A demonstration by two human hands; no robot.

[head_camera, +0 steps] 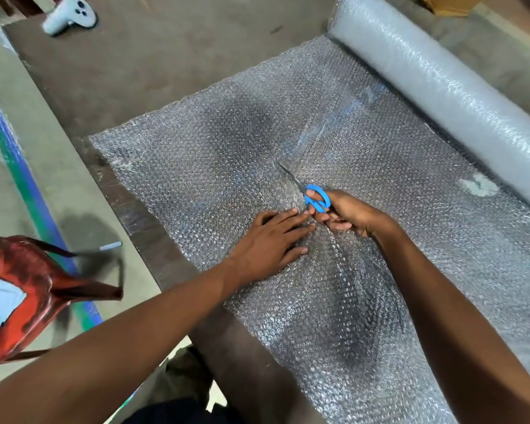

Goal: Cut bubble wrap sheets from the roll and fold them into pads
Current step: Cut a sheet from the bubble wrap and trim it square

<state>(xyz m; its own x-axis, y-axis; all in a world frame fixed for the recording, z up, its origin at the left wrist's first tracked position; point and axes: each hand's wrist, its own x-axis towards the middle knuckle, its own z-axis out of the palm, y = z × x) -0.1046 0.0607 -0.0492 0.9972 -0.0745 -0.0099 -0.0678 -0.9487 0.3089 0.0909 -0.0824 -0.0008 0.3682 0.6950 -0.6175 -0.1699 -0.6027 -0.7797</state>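
Two bare forearms reach in from the lower edge, and both hands meet on the bubble wrap sheet (227, 166). Fingers of the right hand (346, 217) are curled through and around the blue handles of the scissors (315, 201), with the thumb in one loop; the metal blades point away from the person and lie in the sheet, their tip partly lost in the shiny plastic. Just left of the scissors, the left hand (270, 243) lies palm down with straight, slightly spread fingers (291, 220) pressing the sheet flat, its fingertips almost touching the blue handles.

Outward from the scissors, the sheet spreads over the brown table (153, 56) in every direction, wrinkled around the blades and draping over the table's near edge toward the person. Beyond and right of the scissors, the sheet runs up into the thick bubble wrap roll (435, 87), which lies along the table's far right side. A small white patch (479, 185) shows on the sheet right of the scissors, near the roll.

Far from the scissors, at the table's upper left corner, lies a white handheld controller (69, 13). Left of the scissors and off the table, a red chair (19, 289) stands on the concrete floor (58, 172), beside a blue and green floor stripe (19, 154).
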